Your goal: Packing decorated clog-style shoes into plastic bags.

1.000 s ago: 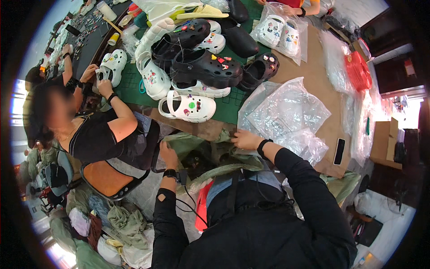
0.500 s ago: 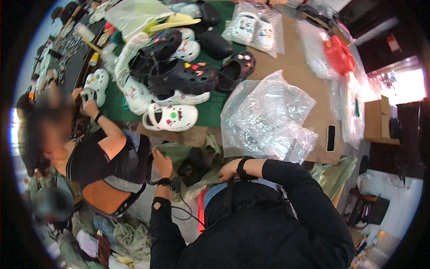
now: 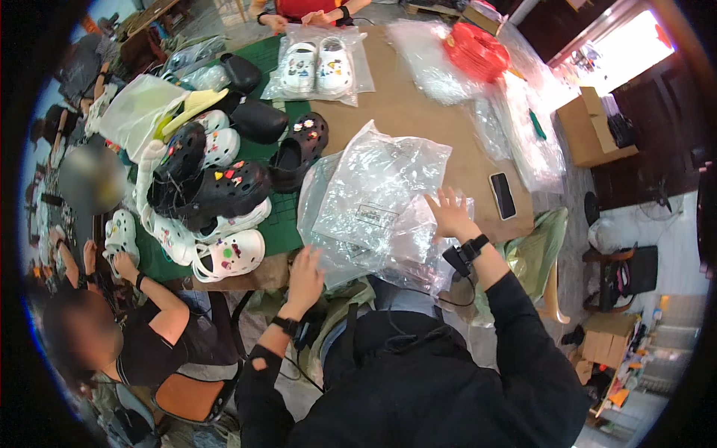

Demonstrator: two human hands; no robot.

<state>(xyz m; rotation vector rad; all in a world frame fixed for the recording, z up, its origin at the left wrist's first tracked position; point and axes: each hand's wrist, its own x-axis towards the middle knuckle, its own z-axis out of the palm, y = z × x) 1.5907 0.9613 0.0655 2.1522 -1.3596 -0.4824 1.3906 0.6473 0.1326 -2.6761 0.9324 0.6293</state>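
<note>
Your fingers point(image 3: 447, 200) on the right hand point(image 3: 450, 216) are spread wide and flat, pressing down on the pile of clear plastic bags point(image 3: 377, 205) that lies at the near edge of the bench point(image 3: 407, 112); nothing is pinched between them. Your left hand point(image 3: 306, 270) rests at the near left corner of the same pile, its fingers loosely open and touching the plastic where it hangs over the bench edge, gripping nothing that you can see. Both of your wrists carry dark bands. The bags sit on the brown part of the bench, just right of a green mat point(image 3: 280, 224). On that mat a heap of clogs is stacked: a black clog with coloured charms point(image 3: 224, 187) near the middle, a white clog with charms point(image 3: 228, 255) at the near edge, and another black clog point(image 3: 299, 149) just beside the bags. Farther across the bench a pair of white clogs point(image 3: 317, 66) lies inside a clear bag, with another person's hands touching its far edge. A dark phone point(image 3: 503, 196) lies flat on the bench, near your right hand but apart from it. A red mesh item point(image 3: 478, 52) sits at the far right. To your left, a seated person in a black top holds a white clog point(image 3: 119, 233).
</note>
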